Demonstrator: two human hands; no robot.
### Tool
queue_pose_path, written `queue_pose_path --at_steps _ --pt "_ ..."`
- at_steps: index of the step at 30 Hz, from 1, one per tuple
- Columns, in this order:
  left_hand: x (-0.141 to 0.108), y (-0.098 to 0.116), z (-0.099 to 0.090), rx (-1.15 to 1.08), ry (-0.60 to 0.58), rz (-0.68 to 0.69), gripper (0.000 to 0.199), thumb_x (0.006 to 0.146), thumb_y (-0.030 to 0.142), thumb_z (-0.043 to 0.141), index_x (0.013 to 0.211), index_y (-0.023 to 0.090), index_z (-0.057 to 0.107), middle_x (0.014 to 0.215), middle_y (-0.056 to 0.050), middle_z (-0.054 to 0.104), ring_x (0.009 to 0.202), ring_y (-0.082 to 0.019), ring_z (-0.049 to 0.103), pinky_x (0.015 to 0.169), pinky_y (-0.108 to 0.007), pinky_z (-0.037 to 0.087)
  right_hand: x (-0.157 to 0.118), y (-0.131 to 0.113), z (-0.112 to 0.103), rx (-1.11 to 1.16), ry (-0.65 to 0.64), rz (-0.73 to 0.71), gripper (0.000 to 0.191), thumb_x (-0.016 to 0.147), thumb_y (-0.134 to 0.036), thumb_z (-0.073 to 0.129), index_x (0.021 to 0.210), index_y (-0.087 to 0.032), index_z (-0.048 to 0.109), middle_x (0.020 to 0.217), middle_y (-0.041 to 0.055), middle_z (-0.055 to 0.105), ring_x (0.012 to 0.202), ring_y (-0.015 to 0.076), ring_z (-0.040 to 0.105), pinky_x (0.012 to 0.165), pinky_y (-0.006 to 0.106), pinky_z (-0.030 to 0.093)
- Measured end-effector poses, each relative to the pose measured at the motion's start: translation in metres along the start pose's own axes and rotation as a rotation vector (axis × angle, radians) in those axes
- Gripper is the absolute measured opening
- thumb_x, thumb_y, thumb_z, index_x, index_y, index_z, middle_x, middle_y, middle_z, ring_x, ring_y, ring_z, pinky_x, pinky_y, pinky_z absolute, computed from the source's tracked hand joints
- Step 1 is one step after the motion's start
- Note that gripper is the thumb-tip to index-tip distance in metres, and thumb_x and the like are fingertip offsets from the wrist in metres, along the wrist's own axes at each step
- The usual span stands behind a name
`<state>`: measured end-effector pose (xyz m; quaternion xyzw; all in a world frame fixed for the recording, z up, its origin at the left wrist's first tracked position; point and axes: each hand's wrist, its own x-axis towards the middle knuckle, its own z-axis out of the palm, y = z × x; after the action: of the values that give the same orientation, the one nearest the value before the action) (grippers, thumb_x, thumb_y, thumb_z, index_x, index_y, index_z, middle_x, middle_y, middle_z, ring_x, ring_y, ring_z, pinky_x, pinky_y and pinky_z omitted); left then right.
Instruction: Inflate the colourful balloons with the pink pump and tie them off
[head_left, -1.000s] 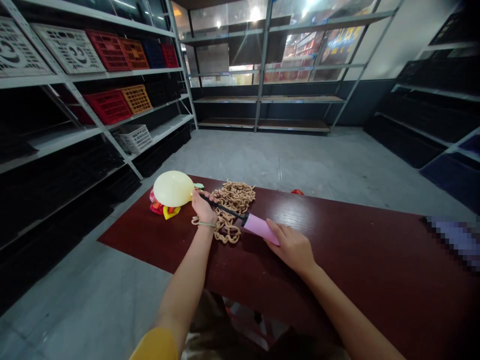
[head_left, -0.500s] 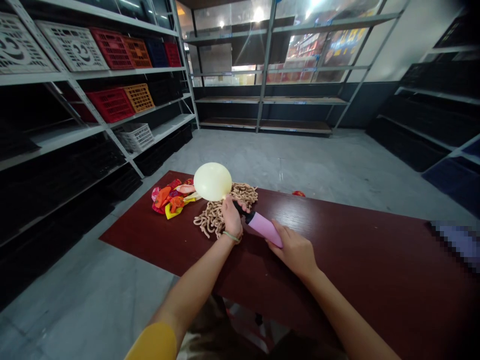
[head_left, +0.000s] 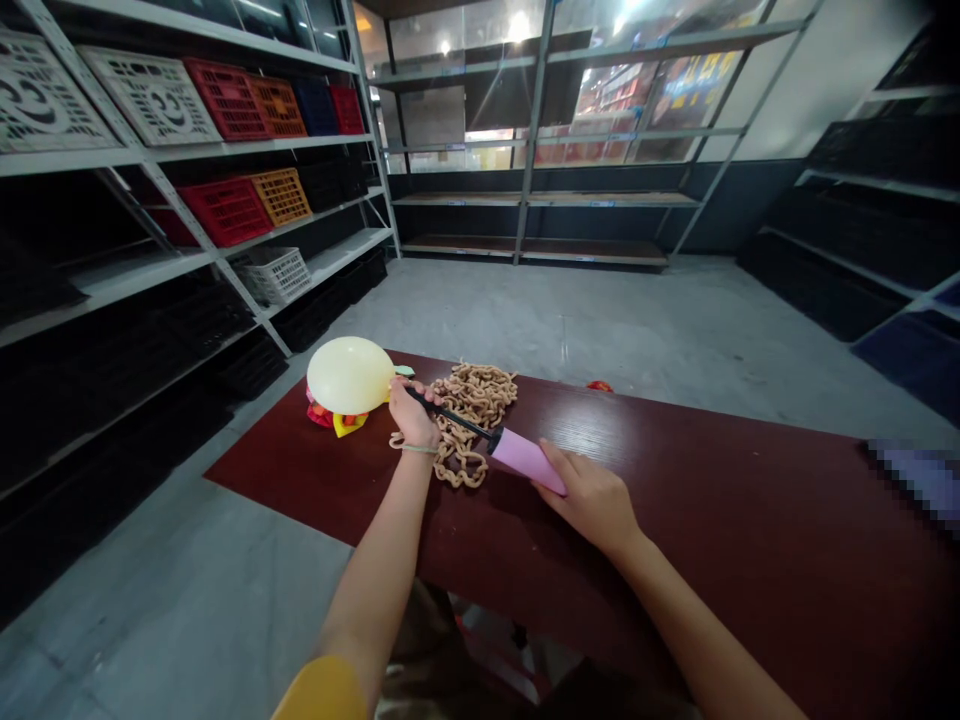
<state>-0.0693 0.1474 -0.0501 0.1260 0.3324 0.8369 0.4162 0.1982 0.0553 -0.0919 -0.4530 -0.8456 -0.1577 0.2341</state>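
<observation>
A pale yellow balloon [head_left: 349, 374], partly inflated, bulges out to the left of my left hand [head_left: 414, 412]. That hand is closed around the balloon's neck and the black end of a hand pump. My right hand [head_left: 589, 497] grips the pump's pink barrel [head_left: 527, 459]. Between the hands a length of black rod [head_left: 465, 424] shows, pulled out of the barrel. Beneath and beyond my left wrist lies a heap of tan, twisted rope-like pieces [head_left: 480, 392]. Loose uninflated balloons [head_left: 346, 424], red, orange and yellow, lie on the table, mostly hidden behind the inflated one.
The dark red table [head_left: 675, 480] stretches across in front of me. A pixelated object [head_left: 915, 480] lies at its right end. A small red item [head_left: 599, 386] shows past the far edge. Shelves with plastic crates [head_left: 225, 205] stand to the left, and metal racks [head_left: 534, 150] at the back.
My left hand has moved left with the balloon, and more of the black rod shows out of the barrel. The balloon looks slightly bigger. My right hand stays nearly in place.
</observation>
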Motion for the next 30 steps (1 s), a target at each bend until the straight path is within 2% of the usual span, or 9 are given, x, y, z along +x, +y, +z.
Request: queue_pose_path --at_steps 6,13,16,20,24,27,30 --pt "-0.024 -0.023 0.009 0.04 -0.021 -0.034 0.018 0.093 0.031 0.042 0.078 0.021 0.039 0.056 0.007 0.039 0.043 -0.008 0.039 0.043 -0.022 0.034 -0.004 0.007 -0.003 -0.046 -0.014 0.037 0.047 0.09 -0.036 0.057 0.132 -0.016 0.055 0.095 0.0058 0.071 0.079 0.0191 0.063 0.065 0.029 0.038" --pt "-0.062 -0.057 0.015 0.133 -0.124 -0.106 0.027 0.094 0.043 0.042 0.077 0.022 0.042 0.058 0.004 0.044 0.044 -0.01 0.045 0.045 -0.025 0.04 0.004 -0.007 -0.003 -0.006 -0.061 0.095 0.05 0.091 -0.04 0.055 0.135 -0.016 0.051 0.099 0.0067 0.071 0.08 0.0195 0.064 0.063 0.029 0.037" --pt "-0.059 -0.054 0.017 0.108 -0.151 -0.121 0.025 0.094 0.04 0.042 0.078 0.022 0.043 0.057 0.005 0.043 0.042 -0.01 0.043 0.043 -0.024 0.038 0.006 -0.009 -0.005 0.022 -0.065 0.083 0.05 0.093 -0.041 0.053 0.136 -0.015 0.05 0.102 0.0077 0.071 0.082 0.0197 0.064 0.064 0.029 0.039" --pt "-0.036 -0.031 0.014 0.052 -0.12 -0.082 0.02 0.094 0.032 0.041 0.076 0.022 0.04 0.056 0.006 0.041 0.041 -0.009 0.04 0.041 -0.023 0.034 0.003 -0.004 -0.007 0.031 -0.059 0.061 0.049 0.093 -0.04 0.053 0.135 -0.015 0.051 0.101 0.008 0.071 0.083 0.02 0.065 0.066 0.029 0.041" --pt "-0.017 -0.01 0.008 0.03 -0.064 -0.04 0.019 0.095 0.032 0.038 0.078 0.022 0.038 0.055 0.007 0.037 0.042 -0.008 0.037 0.042 -0.022 0.032 -0.002 0.005 -0.008 0.033 -0.048 0.026 0.047 0.093 -0.039 0.054 0.133 -0.017 0.054 0.1 0.0066 0.071 0.082 0.0192 0.065 0.067 0.029 0.042" --pt "-0.015 -0.009 0.006 0.028 -0.059 -0.037 0.02 0.095 0.033 0.039 0.079 0.022 0.038 0.056 0.007 0.036 0.043 -0.007 0.037 0.044 -0.021 0.033 -0.003 0.008 -0.008 0.012 -0.043 0.023 0.046 0.091 -0.039 0.056 0.132 -0.016 0.055 0.098 0.0059 0.071 0.081 0.0192 0.065 0.066 0.029 0.04" --pt "-0.025 -0.018 0.009 0.037 -0.067 -0.057 0.021 0.095 0.035 0.041 0.079 0.022 0.037 0.056 0.007 0.037 0.043 -0.007 0.037 0.044 -0.021 0.032 -0.001 0.004 -0.007 -0.013 -0.052 0.035 0.047 0.091 -0.038 0.056 0.131 -0.015 0.055 0.095 0.0066 0.071 0.078 0.0195 0.064 0.064 0.029 0.039"
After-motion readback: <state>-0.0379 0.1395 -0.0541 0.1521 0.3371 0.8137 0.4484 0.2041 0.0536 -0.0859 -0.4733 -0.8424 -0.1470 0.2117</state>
